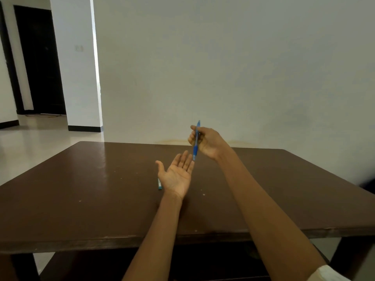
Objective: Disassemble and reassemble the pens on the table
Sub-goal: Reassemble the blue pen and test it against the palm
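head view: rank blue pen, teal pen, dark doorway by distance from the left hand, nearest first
1. Teal pen: on the table, partly under the left hand, at its thumb side.
2. Blue pen: held by the right hand, its lower tip just above the left fingertips; close call with 1.
3. Dark doorway: far left, across the room.

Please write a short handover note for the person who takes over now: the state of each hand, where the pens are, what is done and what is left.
Right hand: raised above the table, fingers closed on the blue pen, held nearly upright with its lower end just above the left fingertips.
Left hand: open, palm up, holding nothing.
Second pen: lies on the brown table, partly hidden behind the left hand.
Done: cannot tell; the blue pen looks whole, and no loose parts are visible.
Left: take the pens apart and reassemble them.
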### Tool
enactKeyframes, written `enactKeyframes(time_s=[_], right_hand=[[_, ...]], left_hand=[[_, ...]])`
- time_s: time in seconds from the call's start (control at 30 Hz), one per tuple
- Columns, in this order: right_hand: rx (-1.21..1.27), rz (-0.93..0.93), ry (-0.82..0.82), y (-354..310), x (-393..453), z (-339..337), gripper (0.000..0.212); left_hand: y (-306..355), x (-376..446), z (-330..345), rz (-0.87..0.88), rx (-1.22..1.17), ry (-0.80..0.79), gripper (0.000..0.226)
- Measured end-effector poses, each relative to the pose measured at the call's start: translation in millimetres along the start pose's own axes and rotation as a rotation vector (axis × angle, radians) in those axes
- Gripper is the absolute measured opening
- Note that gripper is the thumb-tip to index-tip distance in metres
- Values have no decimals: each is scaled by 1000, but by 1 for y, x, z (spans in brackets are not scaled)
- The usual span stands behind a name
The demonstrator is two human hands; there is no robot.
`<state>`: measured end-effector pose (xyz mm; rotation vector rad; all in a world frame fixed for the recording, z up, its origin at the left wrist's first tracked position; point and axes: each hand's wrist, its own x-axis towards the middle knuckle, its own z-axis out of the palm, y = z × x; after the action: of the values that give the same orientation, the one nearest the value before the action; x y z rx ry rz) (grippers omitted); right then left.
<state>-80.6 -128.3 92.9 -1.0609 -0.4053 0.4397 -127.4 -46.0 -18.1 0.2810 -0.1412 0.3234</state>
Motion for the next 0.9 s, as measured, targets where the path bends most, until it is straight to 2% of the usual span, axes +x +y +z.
enactKeyframes(time_s=[0.13, 0.27, 0.4, 0.6, 0.9], right_hand=[[-548, 86, 41, 0, -17, -39, 20], [-636, 171, 161, -1, -29, -86, 25], [-710, 245, 235, 13, -38, -112, 12], [-818, 316, 253, 40, -32, -115, 19], [-891, 263, 284, 48, -25, -111, 24]], left_hand=[[-5, -7, 6, -44, 297, -30, 76], [-19, -18, 12, -160, 743, -66, 67], [-37, -22, 25, -260, 1030, -43, 63], [-49, -16, 42, -313, 1195, 41, 62], [-50, -11, 45, -342, 1237, 110, 62]])
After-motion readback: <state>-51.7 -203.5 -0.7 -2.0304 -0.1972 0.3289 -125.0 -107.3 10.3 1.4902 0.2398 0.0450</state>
